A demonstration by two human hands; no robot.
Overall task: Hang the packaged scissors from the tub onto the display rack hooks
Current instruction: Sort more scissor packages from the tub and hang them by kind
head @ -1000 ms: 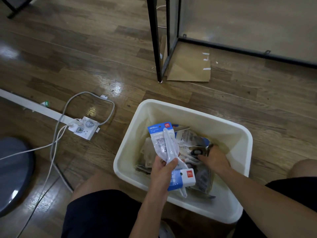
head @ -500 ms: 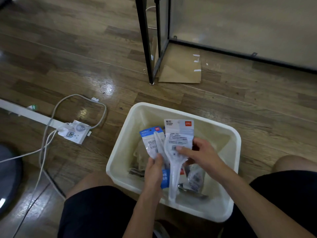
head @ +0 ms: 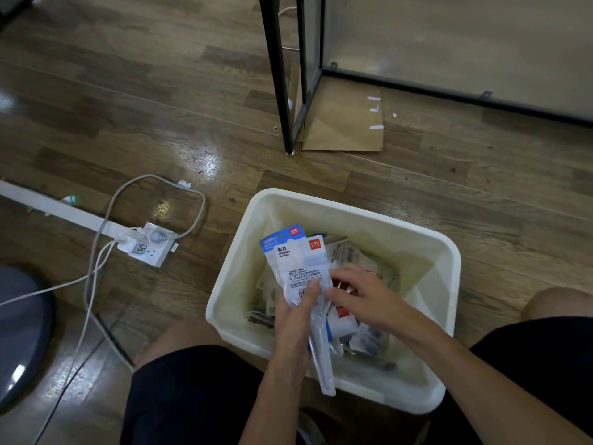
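A white plastic tub (head: 426,239) stands on the wooden floor between my knees, with several packaged scissors (head: 356,258) lying inside. My left hand (head: 296,311) grips two scissor packs (head: 300,264) stacked together above the tub, their blue and white header cards pointing up and away. My right hand (head: 362,295) hovers just right of those packs over the tub, fingers spread and relaxed, holding nothing. The black metal frame of the display rack (head: 277,75) rises at the top centre; its hooks are out of view.
A white power strip (head: 147,247) with grey and white cables (head: 96,261) lies on the floor to the left. A flat cardboard sheet (head: 346,123) sits at the rack's foot. A dark round base (head: 19,332) fills the left edge. My knees flank the tub.
My right hand passed its scissor pack onto the one in my left hand and let go. The left hand now holds both packs. The view shifted slightly.
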